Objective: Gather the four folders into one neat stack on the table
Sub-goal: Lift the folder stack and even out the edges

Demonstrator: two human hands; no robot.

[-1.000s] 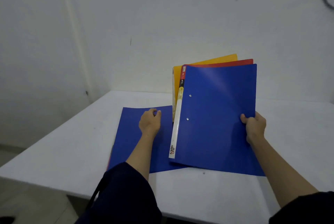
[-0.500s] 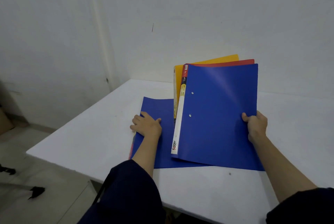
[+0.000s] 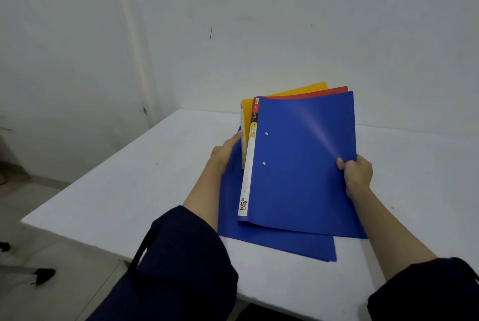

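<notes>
1. The right hand (image 3: 356, 174) grips the right edge of three fanned folders, thumb on the front cover and fingers behind.
2. The front blue folder (image 3: 305, 165) faces the camera, tilted up off the bench (image 3: 129, 186). Its white spine strip (image 3: 246, 178) runs along the edge nearest the left hand.
3. The red folder (image 3: 324, 92) sits directly behind the front blue folder. Only a thin strip along its top edge shows.
4. The yellow folder (image 3: 293, 91) sits behind the red one. Its top corner and a narrow strip on the left-hand side show.
5. The left hand (image 3: 225, 151) is extended, fingers straight, with the fingertips touching the spine side of the held folders. Whether it grips anything cannot be told; the fingertips are partly hidden by the folders.
6. The second blue folder (image 3: 280, 241) lies flat on the bench, below and between the two hands. The held folders cover most of it; its near edge and near right corner stick out toward the person.
7. The lower edge of the held folders rests on or just above the flat folder; contact cannot be confirmed.
8. Dark sleeves (image 3: 181, 256) cover both forearms up to mid-arm.
</notes>
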